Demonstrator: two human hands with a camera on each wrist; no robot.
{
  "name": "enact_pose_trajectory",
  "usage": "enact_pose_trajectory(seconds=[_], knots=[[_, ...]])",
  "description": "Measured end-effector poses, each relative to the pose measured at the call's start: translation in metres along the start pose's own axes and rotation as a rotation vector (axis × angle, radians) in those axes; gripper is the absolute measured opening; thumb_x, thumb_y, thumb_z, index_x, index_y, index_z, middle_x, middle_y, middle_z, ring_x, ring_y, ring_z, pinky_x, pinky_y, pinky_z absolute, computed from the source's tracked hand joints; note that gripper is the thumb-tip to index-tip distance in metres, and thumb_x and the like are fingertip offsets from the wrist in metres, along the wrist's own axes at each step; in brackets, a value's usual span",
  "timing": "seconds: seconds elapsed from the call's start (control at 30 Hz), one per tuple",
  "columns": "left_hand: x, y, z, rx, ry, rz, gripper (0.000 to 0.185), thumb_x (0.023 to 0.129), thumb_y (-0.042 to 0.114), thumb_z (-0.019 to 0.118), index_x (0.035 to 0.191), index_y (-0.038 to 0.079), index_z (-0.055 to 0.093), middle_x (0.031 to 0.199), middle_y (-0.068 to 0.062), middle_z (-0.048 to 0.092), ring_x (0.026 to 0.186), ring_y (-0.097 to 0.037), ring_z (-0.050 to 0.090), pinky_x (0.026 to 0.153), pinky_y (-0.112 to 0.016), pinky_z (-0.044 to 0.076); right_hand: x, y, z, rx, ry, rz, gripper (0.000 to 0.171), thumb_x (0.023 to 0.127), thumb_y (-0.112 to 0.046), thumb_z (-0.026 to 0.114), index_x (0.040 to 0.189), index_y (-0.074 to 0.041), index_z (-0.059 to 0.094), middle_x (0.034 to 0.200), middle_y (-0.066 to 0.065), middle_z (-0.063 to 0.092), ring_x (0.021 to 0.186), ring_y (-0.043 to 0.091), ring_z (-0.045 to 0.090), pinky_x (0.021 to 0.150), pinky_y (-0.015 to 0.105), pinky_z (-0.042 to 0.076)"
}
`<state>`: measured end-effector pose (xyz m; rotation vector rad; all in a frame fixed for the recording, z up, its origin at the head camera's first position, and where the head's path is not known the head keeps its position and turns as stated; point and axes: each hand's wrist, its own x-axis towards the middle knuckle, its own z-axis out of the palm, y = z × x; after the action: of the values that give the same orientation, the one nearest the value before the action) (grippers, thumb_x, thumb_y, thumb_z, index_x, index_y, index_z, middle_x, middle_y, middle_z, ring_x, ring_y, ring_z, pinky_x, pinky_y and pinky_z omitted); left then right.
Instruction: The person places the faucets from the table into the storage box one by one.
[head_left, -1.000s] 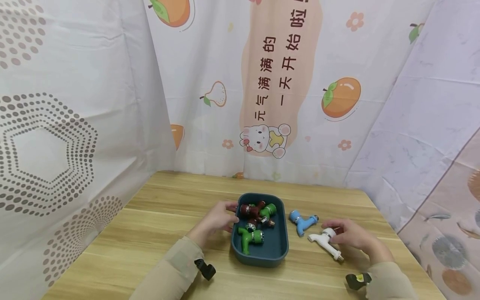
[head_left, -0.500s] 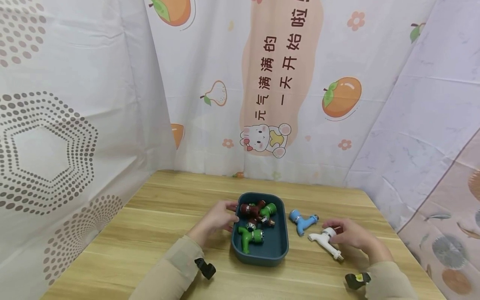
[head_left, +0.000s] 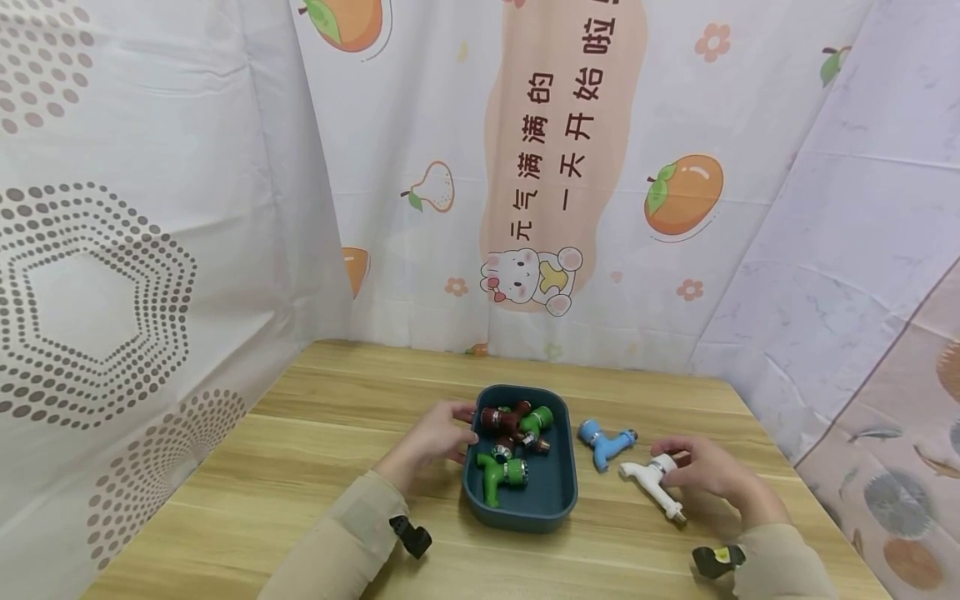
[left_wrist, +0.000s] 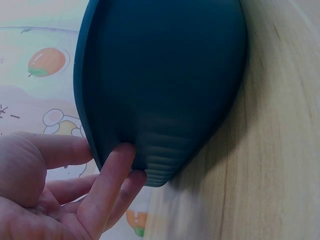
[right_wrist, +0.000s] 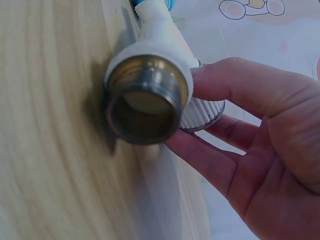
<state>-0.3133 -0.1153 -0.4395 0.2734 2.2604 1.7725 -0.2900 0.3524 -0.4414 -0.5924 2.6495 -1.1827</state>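
My left hand (head_left: 429,437) holds the left side of a dark teal plastic box (head_left: 517,522). In the left wrist view, one digit reaches over its rim while other fingers (left_wrist: 112,170) press the outer wall. Green taps (head_left: 495,475) and dark red taps (head_left: 501,419) lie inside, partly overlapping. My right hand (head_left: 708,468) grips a white tap (head_left: 651,482) near its ribbed knob, thumb and fingers on either side. The tap lies at the table surface, its metal threaded end (right_wrist: 145,112) facing the right wrist camera. Whether it touches the wood is unclear.
A blue tap (head_left: 604,445) lies on the wooden table (head_left: 300,483) between the box and the white tap. Printed curtains (head_left: 420,275) hang behind and beside the table. Each sleeve carries a small black device (head_left: 411,537) at the wrist.
My right hand and the white tap have shifted very slightly right. The left hand, the box and the blue tap stay where they were.
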Motion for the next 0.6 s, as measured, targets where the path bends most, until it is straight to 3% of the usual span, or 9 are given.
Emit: enact_pose_trajectory(seconds=[0.6], knots=[[-0.0021, 0.0023, 0.0007, 0.000, 0.000, 0.001, 0.062, 0.088, -0.008, 0.067, 0.147, -0.005, 0.048, 0.136, -0.025, 0.053, 0.092, -0.029, 0.070, 0.065, -0.041, 0.063, -0.0022, -0.0009, -0.0015, 0.015, 0.029, -0.014, 0.043, 0.082, -0.006, 0.081, 0.118, 0.009, 0.063, 0.115, 0.018, 0.065, 0.101, 0.033, 0.065, 0.079, 0.024, 0.054]])
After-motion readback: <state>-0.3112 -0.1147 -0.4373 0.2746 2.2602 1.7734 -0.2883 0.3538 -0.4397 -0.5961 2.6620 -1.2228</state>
